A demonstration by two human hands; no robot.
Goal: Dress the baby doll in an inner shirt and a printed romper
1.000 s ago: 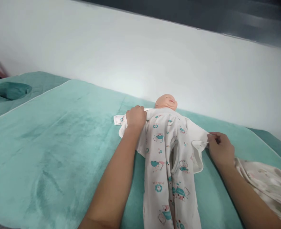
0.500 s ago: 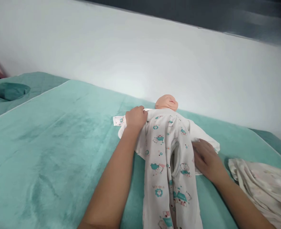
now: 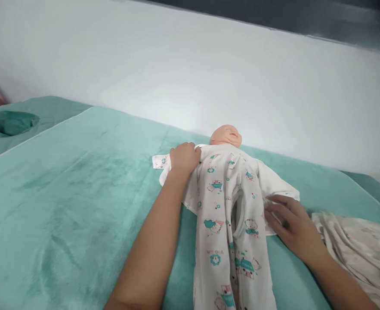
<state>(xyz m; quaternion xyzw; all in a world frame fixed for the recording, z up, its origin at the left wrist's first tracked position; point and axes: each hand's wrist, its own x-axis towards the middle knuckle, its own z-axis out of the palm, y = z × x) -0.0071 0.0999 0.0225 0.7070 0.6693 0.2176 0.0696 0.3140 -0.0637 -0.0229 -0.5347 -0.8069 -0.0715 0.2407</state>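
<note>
A baby doll (image 3: 226, 135) lies on its back on the green bed cover, its head near the wall. Over its body are a white baby shirt (image 3: 275, 183) and printed baby trousers (image 3: 215, 206) with an opening at the crotch. My left hand (image 3: 185, 157) is closed on the shirt at the doll's shoulder, on the left of the picture; the fingertips are hidden. A small printed cuff (image 3: 159, 161) sticks out beyond it. My right hand (image 3: 291, 224) rests at the right side of the trousers and shirt, fingers apart, touching the cloth edge.
A crumpled pale cloth (image 3: 360, 245) with a faint print lies at the right, beside my right forearm. The green bed cover (image 3: 80, 193) spreads under everything. Behind the doll's head stands a white wall (image 3: 164, 73). Folded green fabric (image 3: 12, 122) sits at the far left.
My right hand has shifted a little right, away from the trousers, and its fingers have spread. The left hand stays at the shoulder.
</note>
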